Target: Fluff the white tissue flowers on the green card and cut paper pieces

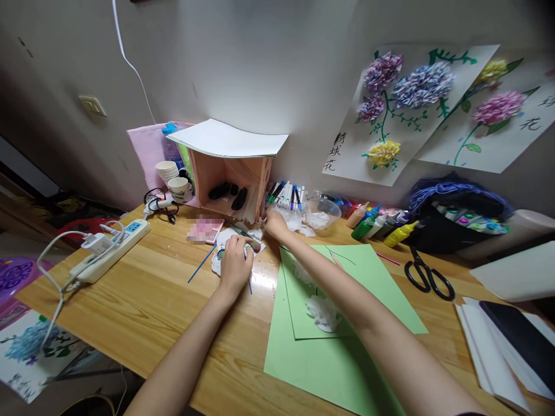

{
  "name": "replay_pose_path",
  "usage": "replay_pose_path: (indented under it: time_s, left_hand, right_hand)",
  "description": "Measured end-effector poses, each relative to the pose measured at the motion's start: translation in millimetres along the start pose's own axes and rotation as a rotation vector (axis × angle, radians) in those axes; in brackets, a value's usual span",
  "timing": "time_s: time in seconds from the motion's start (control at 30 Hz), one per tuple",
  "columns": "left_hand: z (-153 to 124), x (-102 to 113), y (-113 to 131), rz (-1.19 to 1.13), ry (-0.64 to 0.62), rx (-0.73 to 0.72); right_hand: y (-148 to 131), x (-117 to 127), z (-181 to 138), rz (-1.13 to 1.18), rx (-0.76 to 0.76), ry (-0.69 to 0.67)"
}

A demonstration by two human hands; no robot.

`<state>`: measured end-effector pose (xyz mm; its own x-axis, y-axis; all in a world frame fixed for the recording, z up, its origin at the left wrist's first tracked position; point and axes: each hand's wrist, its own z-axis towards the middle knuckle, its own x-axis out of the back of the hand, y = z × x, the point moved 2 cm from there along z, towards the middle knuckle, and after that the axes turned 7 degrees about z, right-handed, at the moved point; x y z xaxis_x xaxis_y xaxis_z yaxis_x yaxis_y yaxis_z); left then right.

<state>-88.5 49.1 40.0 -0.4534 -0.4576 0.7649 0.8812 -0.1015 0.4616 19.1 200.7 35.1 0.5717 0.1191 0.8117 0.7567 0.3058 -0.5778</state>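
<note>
My left hand [235,263] rests on a white paint palette [219,261] on the wooden desk [143,300], its fingers curled round a thin brush-like tool. My right hand [274,222] reaches further back, fingers bent, touching white tissue [299,222] at the foot of a pink open box [229,182]; what it grips is hidden. A blue-handled brush [202,263] lies to the left of the palette. Under my right forearm lie green paper sheets [329,346] with white tissue flowers [323,312] stuck on.
Markers [286,195], a clear bowl [323,212] and paint bottles [379,225] line the wall. Black scissors [427,277] lie at right, beside a dark yarn basket [459,216] and white sheets [498,346]. A power strip [110,248] and paper cups [173,176] stand at left.
</note>
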Motion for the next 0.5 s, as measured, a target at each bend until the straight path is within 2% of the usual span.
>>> replay_pose_path:
  time_s: [0.13, 0.27, 0.4, 0.5]
  left_hand:
    - [0, -3, -4, -0.051, 0.035, 0.021]
    - [-3, -10, 2, -0.323, 0.023, 0.097]
    - [-7, -19, 16, -0.817, -0.203, 0.345]
    - [-10, -20, 27, -1.054, -0.34, 0.417]
  right_hand:
    - [7, 19, -10, 0.142, 0.041, 0.06]
    - [9, 47, -36, 0.33, 0.1, 0.068]
    - [6, 66, -78, 0.838, 0.127, 0.023]
    - [4, 72, -107, 1.0, 0.114, 0.006]
